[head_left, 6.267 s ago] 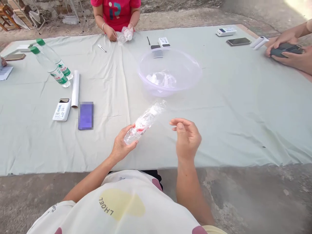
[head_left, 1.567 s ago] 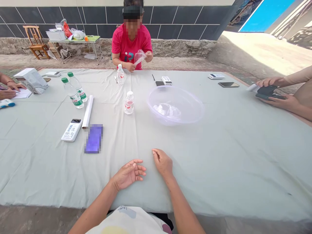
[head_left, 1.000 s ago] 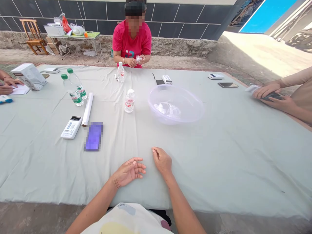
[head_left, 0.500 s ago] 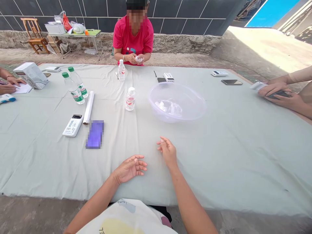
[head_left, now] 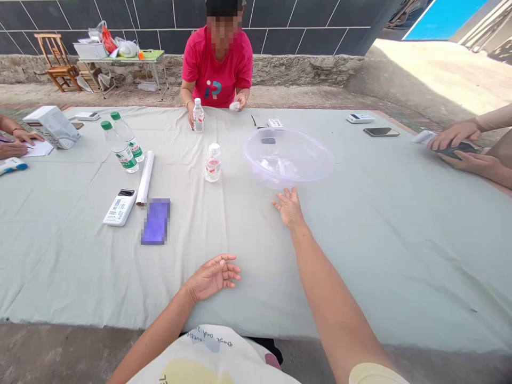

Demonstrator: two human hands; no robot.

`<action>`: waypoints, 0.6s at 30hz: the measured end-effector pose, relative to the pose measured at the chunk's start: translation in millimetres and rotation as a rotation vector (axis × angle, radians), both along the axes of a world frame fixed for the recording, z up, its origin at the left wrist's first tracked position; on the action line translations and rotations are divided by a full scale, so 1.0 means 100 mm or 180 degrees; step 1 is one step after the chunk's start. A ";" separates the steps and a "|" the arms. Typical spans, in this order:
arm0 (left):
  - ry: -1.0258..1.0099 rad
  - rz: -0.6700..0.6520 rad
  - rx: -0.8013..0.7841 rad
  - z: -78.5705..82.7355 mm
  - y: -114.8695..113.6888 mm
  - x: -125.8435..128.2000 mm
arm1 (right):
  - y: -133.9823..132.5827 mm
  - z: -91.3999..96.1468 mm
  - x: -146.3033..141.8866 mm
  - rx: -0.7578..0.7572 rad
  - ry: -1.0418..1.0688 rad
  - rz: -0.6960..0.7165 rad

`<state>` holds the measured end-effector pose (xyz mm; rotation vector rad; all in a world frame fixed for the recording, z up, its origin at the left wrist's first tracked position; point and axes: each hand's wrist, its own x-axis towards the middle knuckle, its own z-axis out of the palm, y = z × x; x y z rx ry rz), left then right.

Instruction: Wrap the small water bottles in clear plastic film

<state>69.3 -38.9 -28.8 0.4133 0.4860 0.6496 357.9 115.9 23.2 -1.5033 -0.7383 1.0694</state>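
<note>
My right hand [head_left: 288, 206] is stretched forward over the table, fingers apart and holding nothing, just short of the near rim of a clear plastic bowl [head_left: 320, 160]. Crumpled clear film lies inside the bowl. My left hand [head_left: 213, 275] rests on the pale green cloth [head_left: 400, 234] near the front edge, palm up, fingers loosely spread and empty. A small clear bottle with a red label [head_left: 212, 162] stands upright to the left of the bowl.
Two green-capped bottles [head_left: 122, 145], a white roll [head_left: 144, 177], a white device [head_left: 119, 207] and a blurred purple card [head_left: 156, 221] lie at left. A person in red [head_left: 218, 74] sits opposite with another small bottle [head_left: 197, 116]. Other people's hands [head_left: 460, 146] are at right; a phone [head_left: 381, 132] lies nearby.
My right hand has reached forward from the near table edge to the bowl's rim. The left hand has stayed put. Earlier I held a film-wrapped bottle; it now stands on the table.
</note>
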 end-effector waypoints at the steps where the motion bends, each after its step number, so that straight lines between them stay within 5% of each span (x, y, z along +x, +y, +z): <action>1: -0.0009 -0.0007 0.0002 0.00 0.00 0.00 | 0.01 0.03 0.02 -0.0129 -0.0173 0.0071; 6: 0.0019 -0.0041 -0.0011 0.00 0.00 0.01 | 0.03 0.35 0.05 -0.0747 -0.0936 0.0657; 14: -0.0068 -0.0051 -0.0004 -0.03 -0.02 0.03 | 0.47 0.98 0.01 0.0803 -0.2021 0.0243; 18: -0.0118 -0.0052 0.0022 -0.05 -0.03 0.04 | 0.76 1.11 -0.34 0.1501 -0.2149 0.0545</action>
